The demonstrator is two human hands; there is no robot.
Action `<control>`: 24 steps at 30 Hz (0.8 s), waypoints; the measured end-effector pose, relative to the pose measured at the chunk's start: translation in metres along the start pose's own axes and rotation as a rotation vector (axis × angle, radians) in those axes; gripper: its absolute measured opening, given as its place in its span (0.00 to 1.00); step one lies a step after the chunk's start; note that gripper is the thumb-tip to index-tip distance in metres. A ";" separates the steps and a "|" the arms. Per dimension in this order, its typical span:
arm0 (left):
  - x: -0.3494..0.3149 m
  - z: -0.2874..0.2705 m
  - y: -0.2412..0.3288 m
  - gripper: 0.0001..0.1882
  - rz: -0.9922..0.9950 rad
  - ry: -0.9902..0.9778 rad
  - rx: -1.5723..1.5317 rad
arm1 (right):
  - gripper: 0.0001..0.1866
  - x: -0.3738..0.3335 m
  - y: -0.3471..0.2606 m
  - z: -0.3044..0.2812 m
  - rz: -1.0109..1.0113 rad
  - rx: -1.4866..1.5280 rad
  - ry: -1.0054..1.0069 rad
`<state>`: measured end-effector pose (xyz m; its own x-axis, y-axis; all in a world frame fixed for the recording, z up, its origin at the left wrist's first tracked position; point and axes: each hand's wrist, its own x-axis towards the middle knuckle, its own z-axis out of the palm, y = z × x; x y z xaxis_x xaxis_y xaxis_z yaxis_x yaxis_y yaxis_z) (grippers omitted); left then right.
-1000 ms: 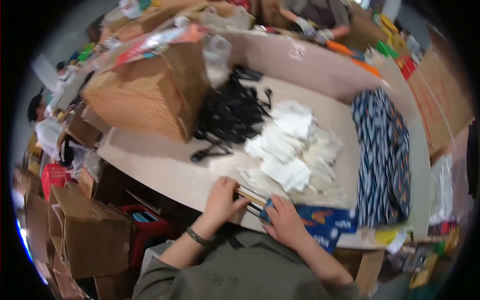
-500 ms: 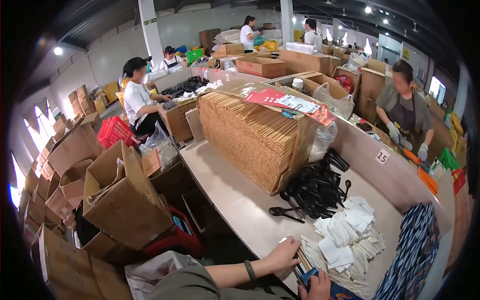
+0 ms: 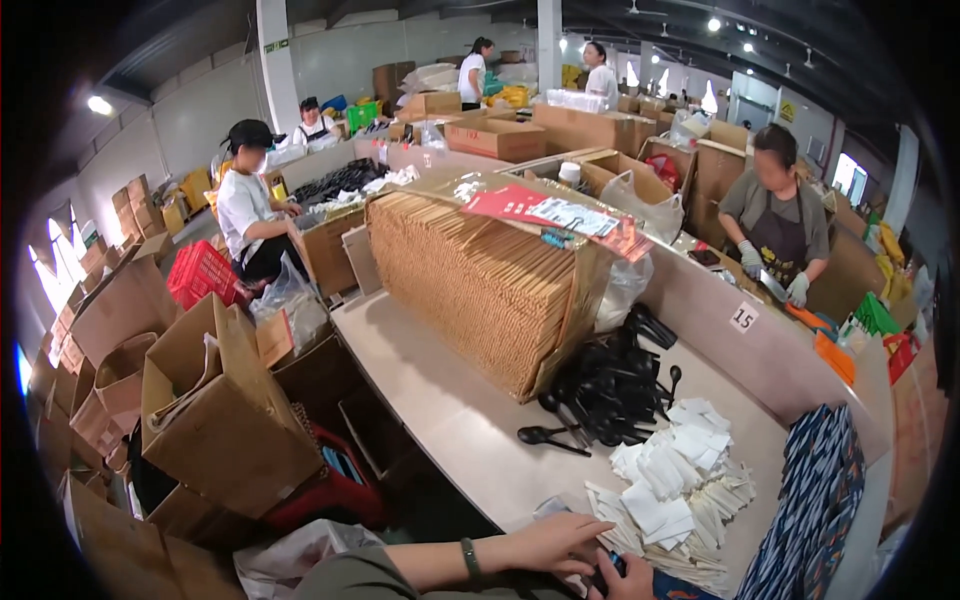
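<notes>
At the table's near edge, my right hand [image 3: 630, 578] is closed round a dark blue sleeve [image 3: 605, 570], thumb on top; only a small part of it shows. My left hand [image 3: 550, 543] lies just left of it, index finger stretched over it and the other fingers bent toward it. Whether they touch it is hard to see. Just beyond lie white paper packets [image 3: 670, 500] in a loose heap. Farther back is a pile of black plastic spoons [image 3: 610, 385]. Dark blue printed sleeves [image 3: 810, 500] overlap in a long row on the right.
A large carton of thin wooden sticks [image 3: 470, 290] stands on the table [image 3: 430, 390]. A low partition [image 3: 720, 305] borders the right side; behind it a co-worker [image 3: 775, 215] in gloves handles something. Open cardboard boxes [image 3: 230, 400] and a red crate [image 3: 200, 272] crowd the left.
The thin brown sticks that showed between my hands are out of sight. My left hand has unbent its index finger over the sleeve. The whole view has shifted slightly.
</notes>
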<state>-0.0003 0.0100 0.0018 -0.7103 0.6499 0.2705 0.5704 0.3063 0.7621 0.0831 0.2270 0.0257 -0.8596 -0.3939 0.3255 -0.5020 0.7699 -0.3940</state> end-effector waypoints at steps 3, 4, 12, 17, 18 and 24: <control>-0.008 -0.017 -0.008 0.33 0.289 0.003 0.374 | 0.21 0.007 -0.011 -0.006 -0.008 0.043 -0.040; -0.009 -0.017 -0.009 0.30 0.306 -0.123 0.481 | 0.18 0.010 -0.013 -0.012 -0.014 0.090 -0.114; 0.027 -0.040 0.015 0.20 -0.195 -0.013 0.264 | 0.12 0.019 0.119 -0.163 0.012 -0.287 0.071; -0.009 0.029 -0.017 0.30 -0.404 -0.274 -0.226 | 0.23 -0.043 0.178 -0.141 0.501 0.185 0.282; -0.012 0.044 -0.014 0.30 -0.356 -0.320 -0.283 | 0.19 -0.053 0.159 -0.109 -0.084 -0.151 0.022; 0.016 0.102 0.032 0.18 -0.018 -0.518 -0.462 | 0.24 -0.027 0.085 -0.012 -0.301 -0.087 -0.167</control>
<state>0.0487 0.1010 -0.0301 -0.3645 0.9308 0.0273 0.2448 0.0675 0.9672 0.0644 0.3089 -0.0061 -0.6817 -0.6808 0.2681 -0.7314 0.6438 -0.2248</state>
